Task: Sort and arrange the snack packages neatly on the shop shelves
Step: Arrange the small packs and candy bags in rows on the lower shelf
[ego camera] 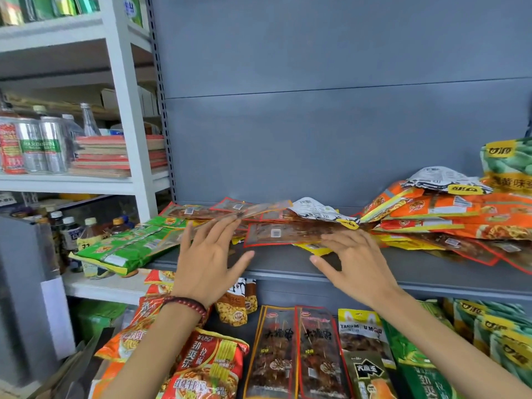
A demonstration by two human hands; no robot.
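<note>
Head view, overall: only one camera here. It shows a grey shelf (288, 263) with a messy heap of snack packs along its back.
Left hand (207, 260): fingers straight and fanned out, nothing clamped. The tips are up against the left end of the red-edged brown packs (282, 233). There's a bead bracelet (187, 305) on the wrist.
Right hand (354, 263): same deal, fingers spread and flat, tips at the right end of the front pack's lower edge. The thumb hangs over bare shelf and it's holding nothing.
Where the packs are: the red-edged ones lie flat mid-shelf, overlapping at odd angles. Green packs (126, 249) are stacked at the left end and seem to poke past the shelf end. Orange packs (449, 217) are piled on the right. A white pack (316, 210) is lying on top of the brown ones.
Step in hand (my guess): squaring up the brown pile between both hands.
How I'd do it: push in from both ends evenly and keep the palms low so the slick film packs don't ride up over each other. Then tap the front edges parallel to the shelf lip. I'd pull that white one out first, since it looks like a different product.
Watch out: the green stack looks like it's overhanging, so a shove leftward could tip it off.
Lower shelf: skewer packs (296, 349) lined up side by side, tidier than the shelf above.
</note>
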